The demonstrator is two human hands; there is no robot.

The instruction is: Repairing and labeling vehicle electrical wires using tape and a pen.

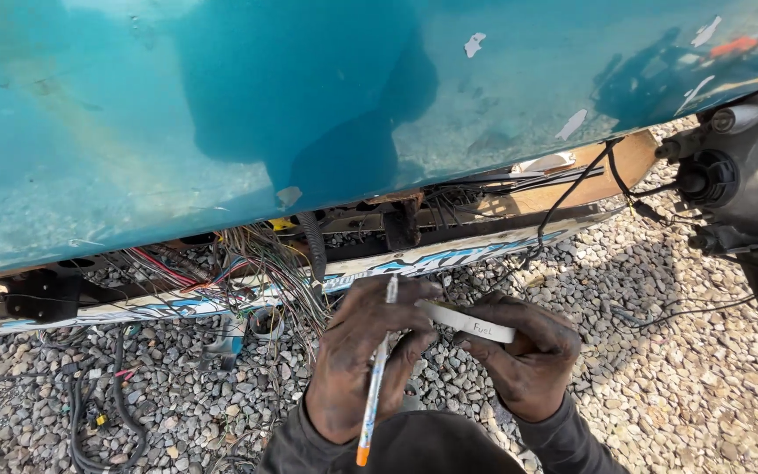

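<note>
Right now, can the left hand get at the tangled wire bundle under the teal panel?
Probably yes: the wire bundle hangs open just above the left hand, though that hand holds a pen.

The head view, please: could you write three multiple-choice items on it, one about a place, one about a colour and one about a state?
1. Where does the wire bundle hang?
A. Below the teal panel's edge
B. Inside a box
C. Over a bench

2. What colour is the large panel?
A. Red
B. Teal
C. Black

3. How is the white tape strip held?
A. Lying loose on the gravel
B. Stuck to the panel
C. Between both hands

Answers:
1. A, the wires spill out under the panel, above the gravel.
2. B, its painted surface is blue-green.
3. C, the left hand, which also holds a pen, and the right hand each grip an end.
</note>
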